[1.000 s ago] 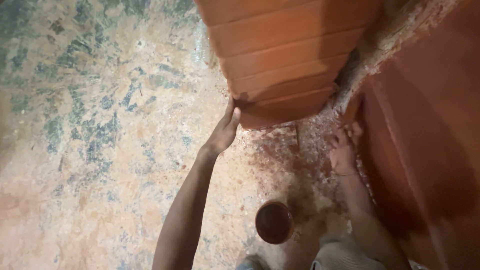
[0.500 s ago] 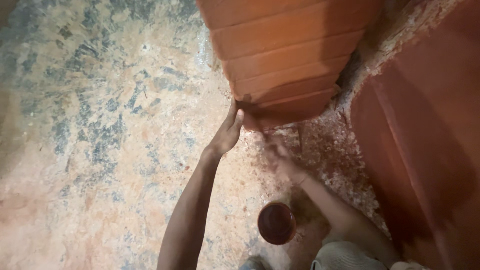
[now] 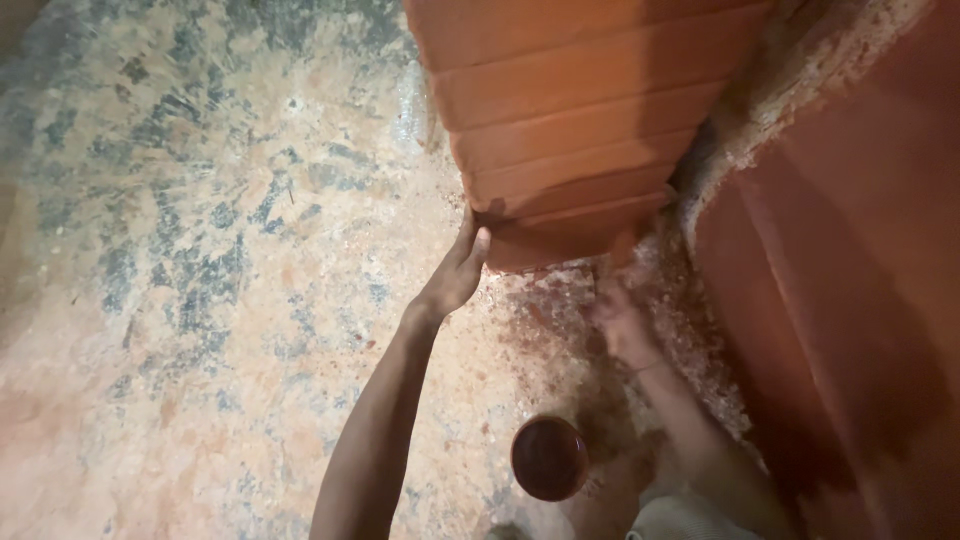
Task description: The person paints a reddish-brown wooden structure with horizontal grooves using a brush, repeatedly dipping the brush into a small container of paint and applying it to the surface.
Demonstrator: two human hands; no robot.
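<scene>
Where the reddish-brown ribbed panel (image 3: 580,130) ends near the floor, the left hand (image 3: 455,275) presses its lower corner, fingers together and extended upward. Right hand (image 3: 620,315) sits just below the panel's bottom edge, blurred; finger spread cannot be told. A dark round bowl (image 3: 549,458) rests on the mottled floor (image 3: 180,300) between the forearms.

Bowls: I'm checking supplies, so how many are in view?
1. The bowl sits on the floor, low in the picture between the forearms. Others may lie outside it.

place: workshop or building site – stained concrete floor (image 3: 200,250) | red-painted panels (image 3: 580,110) | paint bowl (image 3: 549,458)
</scene>
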